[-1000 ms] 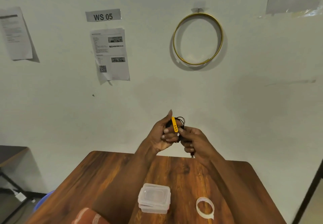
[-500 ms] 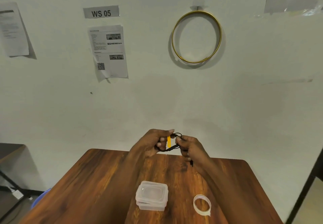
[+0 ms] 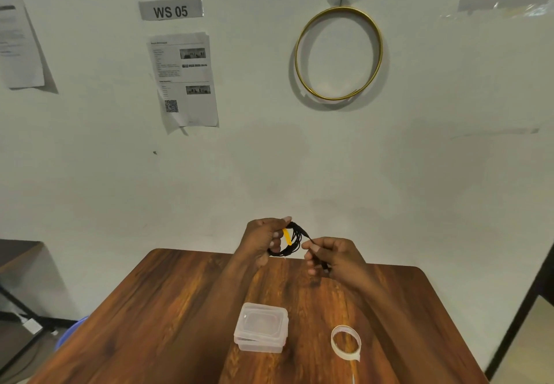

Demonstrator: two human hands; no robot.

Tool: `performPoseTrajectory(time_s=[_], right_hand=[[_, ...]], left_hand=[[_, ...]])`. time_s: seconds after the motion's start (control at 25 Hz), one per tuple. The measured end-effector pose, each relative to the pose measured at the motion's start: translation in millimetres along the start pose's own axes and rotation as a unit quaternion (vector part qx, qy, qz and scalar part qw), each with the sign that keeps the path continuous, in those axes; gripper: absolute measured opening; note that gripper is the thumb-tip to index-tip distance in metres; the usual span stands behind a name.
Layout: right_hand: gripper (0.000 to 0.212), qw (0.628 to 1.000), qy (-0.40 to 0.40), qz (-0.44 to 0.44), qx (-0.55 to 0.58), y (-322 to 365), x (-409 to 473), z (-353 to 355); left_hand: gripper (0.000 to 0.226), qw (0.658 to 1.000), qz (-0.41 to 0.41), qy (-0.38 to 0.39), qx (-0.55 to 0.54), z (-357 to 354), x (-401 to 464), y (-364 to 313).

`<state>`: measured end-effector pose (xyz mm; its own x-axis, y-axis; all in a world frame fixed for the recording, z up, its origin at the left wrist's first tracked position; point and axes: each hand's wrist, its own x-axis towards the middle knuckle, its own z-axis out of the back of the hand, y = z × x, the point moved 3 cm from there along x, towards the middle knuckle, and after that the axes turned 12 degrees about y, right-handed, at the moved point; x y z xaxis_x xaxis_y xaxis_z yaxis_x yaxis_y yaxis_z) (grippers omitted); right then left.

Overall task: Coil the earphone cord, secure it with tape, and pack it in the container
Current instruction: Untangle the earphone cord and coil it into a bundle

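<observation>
My left hand (image 3: 263, 238) grips a coil of black earphone cord (image 3: 292, 243) above the table's far edge, with a yellow piece (image 3: 287, 236) against the coil. My right hand (image 3: 332, 256) pinches the cord's loose end just right of the coil, and a short stretch of cord runs taut between the two hands. A clear plastic container (image 3: 261, 331) with its lid on stands on the table below the hands. A ring of white tape (image 3: 345, 343) stands to its right.
The wooden table (image 3: 168, 317) reaches from the wall to the bottom of the view. A gold hoop (image 3: 338, 54) and papers (image 3: 184, 79) hang on the wall. A dark desk (image 3: 15, 252) and a blue object (image 3: 72, 332) lie at the left.
The hands came down from in front of the wall to the table's far edge. My right hand drew away to the right, pulling the cord's end out from the coil.
</observation>
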<state>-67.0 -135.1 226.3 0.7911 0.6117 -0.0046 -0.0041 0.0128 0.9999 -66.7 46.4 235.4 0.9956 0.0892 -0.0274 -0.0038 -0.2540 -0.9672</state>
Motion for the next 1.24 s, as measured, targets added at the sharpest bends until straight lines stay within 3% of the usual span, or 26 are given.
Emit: performPoseTrajectory(time_s=[0.12,0.24,0.48,0.64,0.8,0.92,0.96,1.08,1.24], right_hand=[[0.018,0.999,-0.022,0.029,0.021,8.7,-1.3,-9.5],[0.012,0.988,-0.110,0.067,0.080,11.3,4.2,-10.8],[0.006,0.962,-0.237,0.121,-0.063,-1.3,5.2,-12.8],[0.012,0.916,-0.323,0.160,-0.175,-5.5,-0.9,-17.5],[0.015,0.926,-0.303,0.178,-0.138,-11.2,2.0,-19.7],[0.022,0.930,-0.319,0.136,-0.122,-23.3,10.9,-15.1],[0.026,0.946,-0.298,0.107,-0.070,-25.9,13.4,-13.3],[0.037,0.977,-0.132,0.043,0.165,-30.6,21.9,-17.1],[0.026,0.991,-0.029,0.035,0.127,-41.6,28.8,-19.6]], left_hand=[[0.021,0.999,0.007,0.009,-0.047,-3.5,4.1,12.4],[0.023,0.994,0.027,0.024,-0.103,-9.9,5.5,22.5],[0.013,0.977,0.059,0.030,-0.204,-15.8,-0.7,27.4],[0.017,0.979,0.058,0.006,-0.193,-16.6,-2.4,29.8],[0.013,0.976,0.062,0.018,-0.210,-22.0,-3.6,29.3],[0.014,0.973,0.062,0.036,-0.221,-24.3,-5.2,28.0],[0.017,0.972,0.065,0.047,-0.222,-24.5,-6.0,28.1],[0.029,0.964,0.078,0.088,-0.239,-24.1,-6.5,31.9],[0.034,0.969,0.058,0.095,-0.219,-19.8,-4.2,36.6]])
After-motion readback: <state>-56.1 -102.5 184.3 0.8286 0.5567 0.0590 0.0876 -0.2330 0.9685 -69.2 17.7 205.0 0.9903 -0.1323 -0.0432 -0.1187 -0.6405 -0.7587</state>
